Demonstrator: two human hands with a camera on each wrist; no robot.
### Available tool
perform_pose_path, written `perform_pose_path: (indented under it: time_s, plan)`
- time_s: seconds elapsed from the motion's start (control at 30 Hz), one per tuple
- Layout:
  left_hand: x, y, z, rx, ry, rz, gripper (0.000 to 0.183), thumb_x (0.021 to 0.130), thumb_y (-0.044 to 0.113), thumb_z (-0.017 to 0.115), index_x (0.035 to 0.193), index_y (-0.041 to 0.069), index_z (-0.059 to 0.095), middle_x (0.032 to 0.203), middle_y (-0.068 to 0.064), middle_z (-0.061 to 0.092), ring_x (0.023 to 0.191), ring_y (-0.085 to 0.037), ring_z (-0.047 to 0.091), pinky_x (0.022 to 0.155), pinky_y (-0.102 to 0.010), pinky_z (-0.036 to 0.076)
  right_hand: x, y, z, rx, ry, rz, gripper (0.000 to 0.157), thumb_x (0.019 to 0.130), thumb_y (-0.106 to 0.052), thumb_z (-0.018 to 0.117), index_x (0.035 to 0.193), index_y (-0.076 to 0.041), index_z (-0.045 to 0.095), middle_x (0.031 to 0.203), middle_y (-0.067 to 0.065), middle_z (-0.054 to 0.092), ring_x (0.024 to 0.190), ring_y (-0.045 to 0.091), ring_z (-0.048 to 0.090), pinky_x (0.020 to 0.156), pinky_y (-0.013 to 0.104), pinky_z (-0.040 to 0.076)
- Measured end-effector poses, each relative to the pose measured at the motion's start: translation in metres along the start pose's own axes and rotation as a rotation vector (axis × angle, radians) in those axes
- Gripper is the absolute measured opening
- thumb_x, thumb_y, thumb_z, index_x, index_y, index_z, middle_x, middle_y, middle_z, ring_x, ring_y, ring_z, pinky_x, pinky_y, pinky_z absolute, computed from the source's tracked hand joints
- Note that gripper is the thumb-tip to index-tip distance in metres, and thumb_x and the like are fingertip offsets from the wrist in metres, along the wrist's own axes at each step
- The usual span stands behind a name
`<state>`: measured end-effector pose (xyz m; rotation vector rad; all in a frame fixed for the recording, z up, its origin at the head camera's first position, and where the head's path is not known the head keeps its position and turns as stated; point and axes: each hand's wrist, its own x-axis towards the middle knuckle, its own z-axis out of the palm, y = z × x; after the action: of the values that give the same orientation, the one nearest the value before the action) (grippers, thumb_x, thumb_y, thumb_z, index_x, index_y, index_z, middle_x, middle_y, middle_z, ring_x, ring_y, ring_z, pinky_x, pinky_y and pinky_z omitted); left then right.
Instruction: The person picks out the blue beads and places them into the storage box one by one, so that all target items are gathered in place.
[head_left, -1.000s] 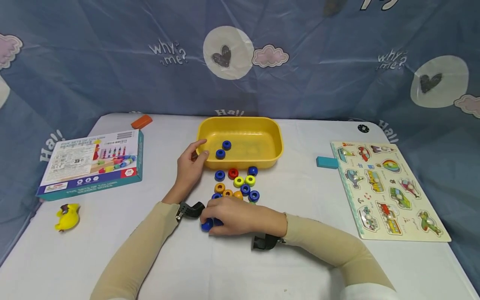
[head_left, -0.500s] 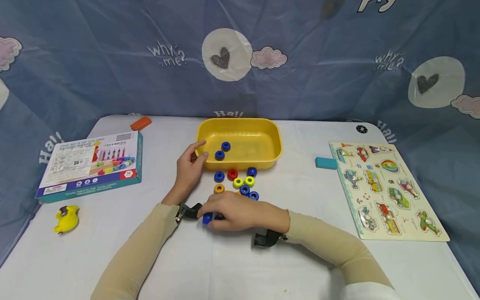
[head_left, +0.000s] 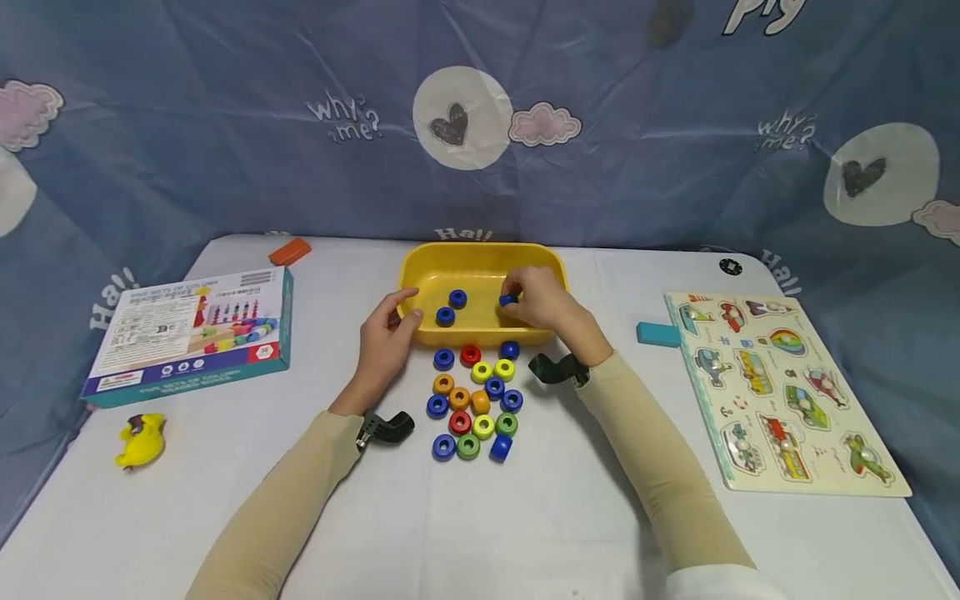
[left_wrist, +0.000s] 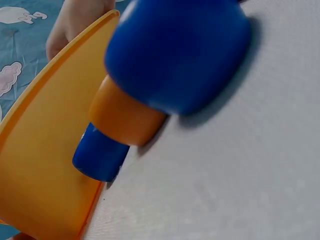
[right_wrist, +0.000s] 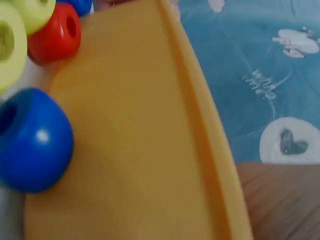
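Observation:
In the head view a yellow tray (head_left: pixel 480 335) stands at the far middle of the table with two blue beads (head_left: pixel 452 308) in its left part. My left hand (head_left: pixel 384 337) holds the tray's left end, thumb near the front corner and fingers over the rim. Inside the tray's right part, my right hand (head_left: pixel 538 298) pinches another blue bead (head_left: pixel 507 300), partly hidden by its fingers. In front of the tray lies a loose group of beads, among them a red bead (head_left: pixel 470 356), an orange bead (head_left: pixel 480 403), a yellow bead (head_left: pixel 483 427) and a green bead (head_left: pixel 468 447).
A printed toy box (head_left: pixel 187 337) lies at the left, a yellow rubber duck (head_left: pixel 142 440) before it and an orange block (head_left: pixel 290 252) behind. At the right are a wooden picture puzzle board (head_left: pixel 795 396) and a teal block (head_left: pixel 657 334). A patterned blue cloth (head_left: pixel 652 192) hangs behind.
My right hand has moved from the near end of the bead group up and over into the tray, carrying a blue bead. My left hand keeps its place on the tray.

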<state>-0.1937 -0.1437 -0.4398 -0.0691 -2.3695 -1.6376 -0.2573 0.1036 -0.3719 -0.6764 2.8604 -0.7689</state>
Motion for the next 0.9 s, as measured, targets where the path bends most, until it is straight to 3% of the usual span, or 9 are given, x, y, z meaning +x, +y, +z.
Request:
perform_pose_path:
  time_s: [0.27,0.43,0.53,0.6,0.7,0.8,0.9]
  plan:
    - [-0.002,0.002,0.007,-0.015,-0.023,0.001,0.036,0.095,0.021,0.058,0.131,0.015,0.059,0.14,-0.005,0.055,0.116,-0.022,0.058,0.095,-0.036,0.049,0.008,0.016,0.004,-0.078,0.111,0.117,0.022,0.08,-0.009,0.074,0.097,-0.001,0.064,0.092,0.014,0.066,0.079,0.025,0.053,0.075,0.036,0.046]
    - [-0.001,0.001,0.007,-0.008,-0.012,0.007,0.036,0.095,0.02,0.057,0.13,0.015,0.059,0.139,-0.004,0.056,0.114,-0.02,0.057,0.095,-0.037,0.048,0.007,0.016,0.004,-0.059,0.149,0.097,0.024,0.081,-0.009,0.07,0.102,0.001,0.063,0.096,0.016,0.067,0.082,0.028,0.055,0.077,0.038,0.047]
    - [-0.001,0.0,0.006,-0.004,-0.017,0.009,0.037,0.095,0.021,0.057,0.131,0.014,0.058,0.139,-0.004,0.056,0.113,-0.018,0.057,0.092,-0.03,0.048,0.002,0.01,0.0,-0.014,0.172,0.066,0.026,0.083,-0.011,0.07,0.106,0.0,0.063,0.104,0.016,0.067,0.091,0.029,0.06,0.085,0.039,0.051]
    - [-0.001,0.0,0.005,-0.005,-0.022,0.009,0.037,0.095,0.021,0.057,0.131,0.014,0.058,0.138,-0.004,0.056,0.112,-0.019,0.058,0.089,-0.023,0.048,-0.007,0.0,-0.003,0.042,0.179,-0.002,0.026,0.084,-0.012,0.071,0.106,-0.001,0.064,0.107,0.016,0.068,0.092,0.028,0.063,0.086,0.039,0.052]
    - [-0.001,0.001,0.004,0.0,-0.022,0.008,0.037,0.095,0.021,0.057,0.131,0.014,0.059,0.137,-0.005,0.057,0.112,-0.019,0.059,0.087,-0.019,0.047,-0.028,-0.019,-0.003,0.133,0.128,-0.192,0.025,0.085,-0.015,0.073,0.105,-0.003,0.065,0.104,0.015,0.07,0.083,0.023,0.066,0.077,0.036,0.055]
    - [-0.001,0.001,0.002,0.003,-0.018,0.009,0.036,0.095,0.021,0.057,0.131,0.014,0.059,0.136,-0.005,0.058,0.114,-0.02,0.059,0.089,-0.023,0.048,-0.047,-0.036,0.006,0.163,0.016,-0.384,0.024,0.086,-0.017,0.072,0.105,-0.004,0.068,0.099,0.012,0.071,0.075,0.017,0.063,0.07,0.032,0.055]
    - [-0.001,0.0,0.0,0.003,-0.01,0.011,0.036,0.095,0.021,0.057,0.13,0.014,0.059,0.136,-0.006,0.058,0.116,-0.021,0.059,0.092,-0.028,0.049,-0.054,-0.046,0.024,0.14,-0.071,-0.471,0.023,0.088,-0.015,0.07,0.109,-0.005,0.069,0.098,0.007,0.071,0.076,0.013,0.059,0.07,0.026,0.053]
